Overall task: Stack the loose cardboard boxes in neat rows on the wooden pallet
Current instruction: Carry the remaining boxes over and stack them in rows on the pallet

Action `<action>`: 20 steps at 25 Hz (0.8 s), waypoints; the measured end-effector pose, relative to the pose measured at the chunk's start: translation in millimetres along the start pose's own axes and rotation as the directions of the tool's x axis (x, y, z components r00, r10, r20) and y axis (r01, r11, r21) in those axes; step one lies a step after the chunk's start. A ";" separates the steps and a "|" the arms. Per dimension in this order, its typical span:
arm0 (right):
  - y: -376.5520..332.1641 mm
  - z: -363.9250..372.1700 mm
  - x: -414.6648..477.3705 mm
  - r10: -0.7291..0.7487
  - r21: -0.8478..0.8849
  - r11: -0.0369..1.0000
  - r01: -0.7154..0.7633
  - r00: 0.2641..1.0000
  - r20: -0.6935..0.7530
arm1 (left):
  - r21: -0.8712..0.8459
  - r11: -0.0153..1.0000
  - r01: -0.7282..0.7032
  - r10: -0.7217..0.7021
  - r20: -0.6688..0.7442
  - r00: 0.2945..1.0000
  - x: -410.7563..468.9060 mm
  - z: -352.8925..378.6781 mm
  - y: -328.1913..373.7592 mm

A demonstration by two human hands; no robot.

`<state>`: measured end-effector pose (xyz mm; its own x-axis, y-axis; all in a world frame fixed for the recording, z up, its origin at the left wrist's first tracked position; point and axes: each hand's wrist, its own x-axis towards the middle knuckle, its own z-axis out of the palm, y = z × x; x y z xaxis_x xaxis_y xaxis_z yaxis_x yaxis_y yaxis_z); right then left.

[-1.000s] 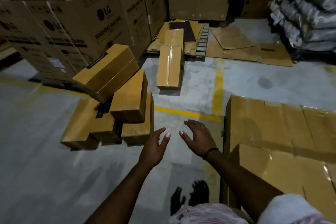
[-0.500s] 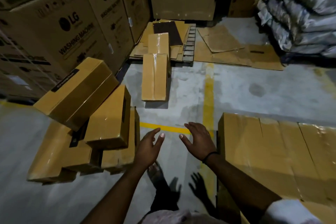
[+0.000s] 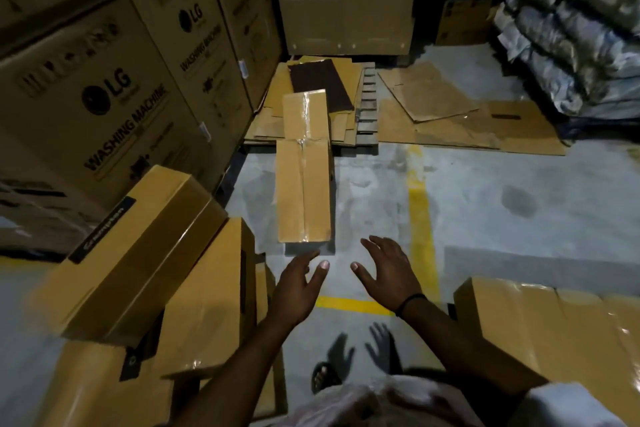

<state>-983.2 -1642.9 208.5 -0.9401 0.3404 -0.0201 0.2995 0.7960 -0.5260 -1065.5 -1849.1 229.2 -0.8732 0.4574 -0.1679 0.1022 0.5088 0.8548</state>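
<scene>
1. The left hand point(image 3: 298, 288) is reaching forward with its fingers point(image 3: 323, 265) spread and relaxed, gripping nothing.
2. The right hand point(image 3: 388, 274), wearing a dark band at the wrist, is mirroring it: palm turned inward, fingers wide apart, holding nothing.
3. Both hands are hovering above the concrete floor point(image 3: 502, 191), near the closer end of a long taped box point(image 3: 303, 191) without touching it.
4. That box is lying lengthwise on the floor, with its far end meeting a second long box point(image 3: 304, 113).
5. The second box is resting on flattened cardboard that is covering most of the wooden pallet point(image 3: 367, 107), whose slats are showing along the right edge.
6. A jumbled heap of loose boxes point(image 3: 138, 253) is sitting to the left, the top one tilting on the others.
7. Taped boxes point(image 3: 554, 322) are standing in a tidy block to the right.
8. Tall washing machine cartons point(image 3: 104, 97) are lining the left side, and more flattened cardboard sheets point(image 3: 450, 114) are lying beside the pallet.
9. A yellow line point(image 3: 419, 211) is running across the floor just right of the hands.
</scene>
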 end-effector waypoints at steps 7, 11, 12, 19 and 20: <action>-13.9 14.6 157.3 0.070 0.062 0.996 -0.070 0.998 0.005 | 0.016 0.999 0.045 -0.045 -0.024 0.999 144.5 -50.6 -13.0; 1.3 41.6 247.1 0.126 0.067 0.989 -0.131 0.990 0.070 | 0.008 0.991 0.130 -0.130 -0.046 0.990 233.6 -55.2 -38.9; 4.5 50.6 272.3 0.131 0.063 0.988 -0.138 0.986 0.105 | 0.019 0.989 0.150 -0.148 -0.057 0.987 256.6 -55.3 -47.7; 52.9 119.3 434.0 0.219 0.016 0.974 -0.227 0.953 0.209 | 0.034 0.922 0.385 -0.383 -0.057 0.922 410.3 -49.5 -95.2; 64.5 132.9 454.7 0.233 0.016 0.970 -0.242 0.947 0.220 | 0.040 0.915 0.401 -0.399 -0.056 0.915 434.2 -45.5 -102.6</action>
<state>-1413.0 -1503.3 52.5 -0.8567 0.3979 -0.3282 0.5155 0.6820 -0.5188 -1476.8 -1735.9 90.9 -0.8666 0.1752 -0.4672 -0.2376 0.6785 0.6951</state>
